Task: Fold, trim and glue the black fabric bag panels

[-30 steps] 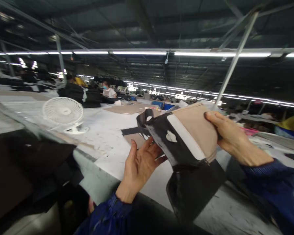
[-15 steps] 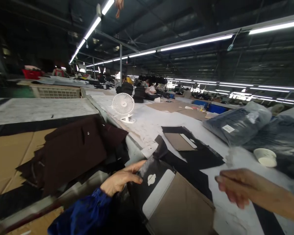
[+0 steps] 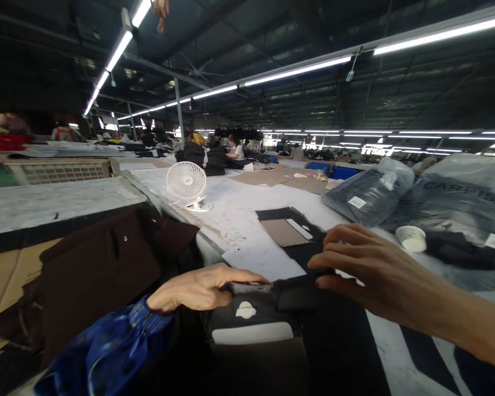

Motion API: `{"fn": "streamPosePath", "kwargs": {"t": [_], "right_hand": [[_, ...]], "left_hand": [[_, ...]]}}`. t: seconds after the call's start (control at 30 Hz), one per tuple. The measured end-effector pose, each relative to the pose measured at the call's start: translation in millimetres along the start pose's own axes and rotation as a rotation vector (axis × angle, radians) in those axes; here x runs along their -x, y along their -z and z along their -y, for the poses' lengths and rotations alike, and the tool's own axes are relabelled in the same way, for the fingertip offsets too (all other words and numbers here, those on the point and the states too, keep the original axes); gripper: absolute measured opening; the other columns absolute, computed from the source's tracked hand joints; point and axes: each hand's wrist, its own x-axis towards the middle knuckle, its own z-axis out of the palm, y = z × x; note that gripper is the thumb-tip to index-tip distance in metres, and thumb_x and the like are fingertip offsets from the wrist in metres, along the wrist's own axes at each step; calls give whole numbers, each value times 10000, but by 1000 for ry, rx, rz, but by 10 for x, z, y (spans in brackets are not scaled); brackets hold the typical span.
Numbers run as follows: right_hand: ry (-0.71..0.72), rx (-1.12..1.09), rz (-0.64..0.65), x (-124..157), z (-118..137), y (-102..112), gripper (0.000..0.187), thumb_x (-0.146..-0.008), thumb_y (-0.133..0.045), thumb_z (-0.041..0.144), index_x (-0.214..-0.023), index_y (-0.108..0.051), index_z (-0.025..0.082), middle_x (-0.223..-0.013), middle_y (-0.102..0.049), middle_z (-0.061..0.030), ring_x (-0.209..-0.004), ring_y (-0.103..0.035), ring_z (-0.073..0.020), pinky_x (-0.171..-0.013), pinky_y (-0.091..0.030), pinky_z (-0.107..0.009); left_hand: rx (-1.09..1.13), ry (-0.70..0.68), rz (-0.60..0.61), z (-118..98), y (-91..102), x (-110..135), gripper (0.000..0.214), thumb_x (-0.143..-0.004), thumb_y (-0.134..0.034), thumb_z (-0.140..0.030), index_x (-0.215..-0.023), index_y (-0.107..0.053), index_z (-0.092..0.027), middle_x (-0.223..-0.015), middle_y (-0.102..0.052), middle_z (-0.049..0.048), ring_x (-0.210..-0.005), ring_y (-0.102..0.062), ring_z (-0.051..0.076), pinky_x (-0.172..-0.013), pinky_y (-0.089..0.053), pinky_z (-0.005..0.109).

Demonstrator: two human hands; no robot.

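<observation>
Two hands are at one dark cloth piece (image 3: 268,312), which is in the near middle. The left hand (image 3: 206,289) pinches its far edge between thumb and fingers. The right hand (image 3: 355,261) has bent fingers above the dark band (image 3: 299,290); I cannot tell whether they pinch it. For good work, the left should hold this edge firmly, and the right should smooth the band, without pulling.

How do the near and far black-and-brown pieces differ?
The left hand touches the near piece; the far piece lies on the table, beyond it. The near white strip runs roughly level in view; the far white strip slants. Both combine black, brown and white.
</observation>
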Motion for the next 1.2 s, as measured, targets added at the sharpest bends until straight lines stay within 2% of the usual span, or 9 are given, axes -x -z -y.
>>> {"fn": "streamPosePath", "kwargs": {"t": [0.17, 0.27, 0.43, 0.6, 0.7, 0.8, 0.9, 1.07, 1.2], "right_hand": [[-60, -12, -127, 257, 11, 100, 158, -907, -547, 337, -1028, -643, 304, -846, -652, -33, -787, -609, -196, -650, -500, -315], [-92, -7, -213, 297, -12, 60, 165, -903, -533, 339, -1051, -605, 323, -896, -662, -27, -827, -626, -222, -684, -524, -356], [-188, 63, -337, 286, -124, -180, 244, -883, -526, 385, -1122, -571, 371, -1016, -672, -37, -852, -654, -284, -714, -529, -456], [-242, -11, -218, 243, -140, -440, 260, -904, -485, 382, -1144, -572, 333, -1121, -654, -56, -939, -647, -305, -767, -543, -470], [-196, -62, -27, 265, -36, -636, 269, -912, -512, 404, -1108, -611, 250, -1082, -675, -80, -946, -652, -273, -793, -541, -443], [-242, -91, 194, 313, 159, -876, 520, -779, -642, 565, -1124, -625, 176, -1089, -677, -132, -967, -643, -309, -804, -533, -473], [-330, -64, 214, 329, 372, -1104, 702, -644, -744, 594, -1158, -610, 136, -1111, -653, -172, -971, -617, -340, -817, -512, -508], [-294, -27, 154, 298, 486, -1265, 268, -767, -685, 204, -1032, -644, 190, -1089, -652, -109, -971, -588, -279, -840, -480, -441], [-146, -36, 134, 395, 258, -1057, 135, -866, -528, 129, -823, -642, 187, -940, -673, -73, -838, -592, -212, -756, -471, -365]], "left_hand": [[103, 20, -11, 155, 37, 8, 613, -617, -490, 41, -1134, -701, -211, -1149, -700, 16, -1080, -629, 235, -911, -461, 254], [291, 48, -63, 212, 92, 15, 598, -621, -521, 10, -1150, -687, -215, -1086, -719, 29, -966, -669, 225, -812, -517, 274], [759, 15, -461, 262, 156, -100, 545, -595, -581, 30, -1088, -683, -177, -826, -738, 39, -646, -681, 167, -597, -538, 228], [1199, 72, -713, 438, -105, -475, 137, -764, -603, -39, -882, -644, -95, -665, -686, 49, -538, -658, 148, -586, -555, 245], [1312, 132, -724, 565, -407, -659, 132, -902, -504, -125, -839, -617, -97, -630, -671, 51, -536, -657, 132, -604, -552, 224], [1345, 99, -628, 649, -613, -696, 219, -948, -468, -255, -937, -632, -111, -729, -710, 70, -668, -696, 161, -702, -566, 264], [1359, 33, -476, 678, -663, -665, 341, -947, -452, -379, -1067, -638, -120, -858, -730, 96, -810, -704, 209, -810, -558, 340], [1296, -31, -446, 689, -629, -666, 339, -958, -415, -346, -1084, -644, -131, -875, -726, 92, -815, -693, 200, -825, -538, 335], [1031, 41, -457, 773, -637, -535, 286, -906, -534, -359, -949, -672, -113, -737, -697, 74, -644, -658, 168, -693, -527, 287]]}}
